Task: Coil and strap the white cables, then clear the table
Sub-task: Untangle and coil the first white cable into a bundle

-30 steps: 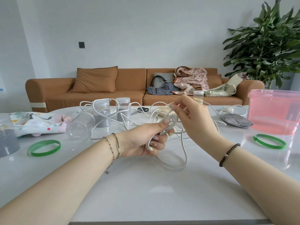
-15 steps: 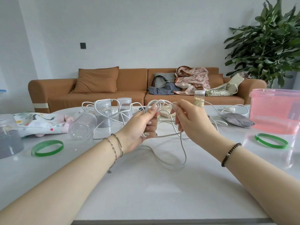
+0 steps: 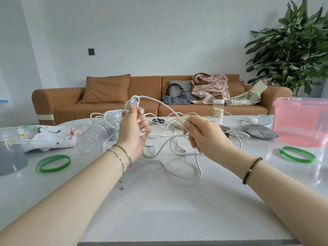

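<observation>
My left hand (image 3: 133,129) is raised above the white table (image 3: 159,210) and grips a small coil of white cable (image 3: 133,102) that sticks up above its fingers. From the coil a strand arcs right and down to my right hand (image 3: 204,135), which pinches it between thumb and fingers. The rest of that white cable (image 3: 182,173) lies in loose loops on the table below both hands, with a plug end (image 3: 182,149) between them. More tangled white cables (image 3: 236,119) lie further back.
Green bands lie at the left (image 3: 53,163) and right (image 3: 297,154). A pink tub (image 3: 301,121) stands right, a grey pouch (image 3: 259,133) beside it. Clear jars (image 3: 91,139), a grey-filled jar (image 3: 10,150), patterned cloth (image 3: 44,137), scissors (image 3: 158,120) and an oat jar (image 3: 218,108) sit behind.
My left hand has risen and turned upright with the coil. My right hand has slid away to the right along the strand, drawing it out.
</observation>
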Demonstrator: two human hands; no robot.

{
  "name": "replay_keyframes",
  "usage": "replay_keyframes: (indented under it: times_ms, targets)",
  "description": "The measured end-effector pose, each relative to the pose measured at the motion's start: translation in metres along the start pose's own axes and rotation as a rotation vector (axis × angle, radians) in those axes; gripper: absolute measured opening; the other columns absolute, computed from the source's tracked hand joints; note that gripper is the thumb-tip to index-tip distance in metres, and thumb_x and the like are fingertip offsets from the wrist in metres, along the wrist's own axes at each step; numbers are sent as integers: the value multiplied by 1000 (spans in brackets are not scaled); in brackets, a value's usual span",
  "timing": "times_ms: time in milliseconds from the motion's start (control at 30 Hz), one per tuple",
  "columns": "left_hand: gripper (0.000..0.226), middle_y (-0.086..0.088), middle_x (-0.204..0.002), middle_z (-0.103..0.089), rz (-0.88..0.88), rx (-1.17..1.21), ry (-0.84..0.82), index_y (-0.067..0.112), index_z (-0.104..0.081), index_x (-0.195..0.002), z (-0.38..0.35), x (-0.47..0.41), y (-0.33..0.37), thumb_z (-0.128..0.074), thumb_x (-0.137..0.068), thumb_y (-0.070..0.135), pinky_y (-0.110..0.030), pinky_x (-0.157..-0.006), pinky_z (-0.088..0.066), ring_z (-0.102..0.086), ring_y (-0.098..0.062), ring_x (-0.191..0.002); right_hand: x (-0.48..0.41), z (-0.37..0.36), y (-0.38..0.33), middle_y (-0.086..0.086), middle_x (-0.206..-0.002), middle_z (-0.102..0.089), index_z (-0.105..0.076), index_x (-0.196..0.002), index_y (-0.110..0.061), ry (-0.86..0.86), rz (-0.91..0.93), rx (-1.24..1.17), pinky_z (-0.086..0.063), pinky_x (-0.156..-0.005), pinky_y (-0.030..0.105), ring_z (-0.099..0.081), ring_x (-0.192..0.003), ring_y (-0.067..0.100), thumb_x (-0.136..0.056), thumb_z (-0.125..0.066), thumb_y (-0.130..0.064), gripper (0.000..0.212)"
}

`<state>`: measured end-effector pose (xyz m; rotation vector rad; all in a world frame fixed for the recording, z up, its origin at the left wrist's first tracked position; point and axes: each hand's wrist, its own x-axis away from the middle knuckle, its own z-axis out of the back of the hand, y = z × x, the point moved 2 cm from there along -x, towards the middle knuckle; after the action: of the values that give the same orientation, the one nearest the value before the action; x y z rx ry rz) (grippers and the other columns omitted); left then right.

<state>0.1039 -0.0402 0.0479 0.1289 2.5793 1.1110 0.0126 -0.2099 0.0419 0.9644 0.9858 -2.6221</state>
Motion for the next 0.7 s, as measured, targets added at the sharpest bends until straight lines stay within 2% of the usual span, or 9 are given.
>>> replay_keyframes:
  times_ms: [100,233,300,400,500,567,633,700]
  targets:
    - [38,9,-53,-28,53,-73,-14,17,-49,-81,1,2,-2,-41,-105,45,-14,-40,-21,-23,-4,-42,2,0,-3,-7,-54,-47,-55,-79,-17,30,22,-22,-33,-52,16,-44,-49,6,-103,-46,-15,26]
    - [37,7,-57,-28,112,-265,-239,14,-52,-90,-9,13,-14,-40,-104,45,-18,-46,-18,-24,-5,-47,1,3,0,-2,-54,-56,-58,-98,-19,47,-52,-136,-33,-48,19,-42,-44,6,-104,-46,-36,21]
    - [37,5,-58,-28,152,-296,-327,12,-52,-90,-13,17,-14,-39,-105,43,-17,-45,-19,-24,-5,-47,0,1,3,-1,-70,-65,-51,-114,-23,47,-97,-116,-36,-48,22,-47,-48,8,-100,-51,-42,23]
    - [37,5,-57,-29,213,-392,-403,12,-53,-89,-12,22,-14,-38,-105,42,-16,-41,-17,-22,-6,-47,-2,0,8,-4,-98,-58,-34,-139,-31,95,-152,-115,-41,-46,20,-56,-63,16,-97,-58,-37,48]
    - [38,5,-57,-28,295,-486,-439,13,-55,-85,-10,27,-16,-42,-102,44,-16,-37,-13,-18,-5,-46,-4,3,10,-9,-107,-56,-30,-148,-33,144,-63,-27,-44,-72,27,-57,-80,15,-98,-58,-31,58]
    - [37,6,-59,-23,330,-528,-425,16,-55,-82,-9,28,-17,-45,-101,47,-16,-38,-9,-15,-6,-47,-5,5,9,-11,-100,-56,-35,-148,-30,170,-49,5,-40,-74,20,-53,-76,6,-99,-56,-29,53]
    - [38,8,-60,-21,332,-548,-409,19,-51,-80,-9,28,-16,-45,-100,51,-16,-39,-9,-13,-6,-48,-5,6,8,-9,-80,-58,-41,-145,-30,204,-79,-43,-37,-60,11,-50,-61,0,-100,-55,-26,47]
    - [43,8,-60,-20,317,-548,-396,21,-46,-75,-11,28,-15,-43,-99,56,-18,-41,-7,-10,-8,-51,-5,9,7,-2,-60,-56,-56,-133,-27,226,-90,-60,-37,-51,13,-48,-49,3,-101,-54,-24,32]
